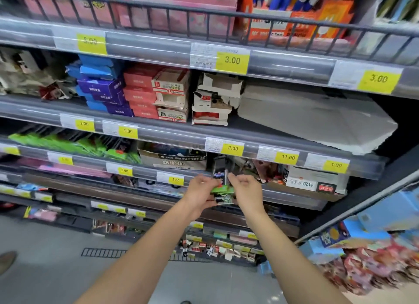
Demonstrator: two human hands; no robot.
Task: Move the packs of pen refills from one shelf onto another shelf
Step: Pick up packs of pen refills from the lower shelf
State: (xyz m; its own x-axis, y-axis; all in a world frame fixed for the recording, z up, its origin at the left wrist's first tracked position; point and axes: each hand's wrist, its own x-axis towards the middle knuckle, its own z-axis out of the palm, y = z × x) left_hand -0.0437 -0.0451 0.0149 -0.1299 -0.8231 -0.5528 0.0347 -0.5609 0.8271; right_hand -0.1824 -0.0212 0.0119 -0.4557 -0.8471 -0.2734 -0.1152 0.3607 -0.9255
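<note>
Packs of pen refills (221, 191) are held between both hands in the head view, just below the 2.00 price tag (232, 148). The left hand (200, 191) pinches the green-topped packs from the left, and the right hand (246, 190) grips them from the right. The bundle should probably be squared up and gripped firmly before it is carried to another shelf, so none slips out.

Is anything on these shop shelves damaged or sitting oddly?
Yes. On the second shelf, the white carton looks torn open, with ragged flaps. Right of it, a large flat grey board lies tilted, its corner jutting past the shelf edge. The hands hold small packs below; nothing odd there.
</note>
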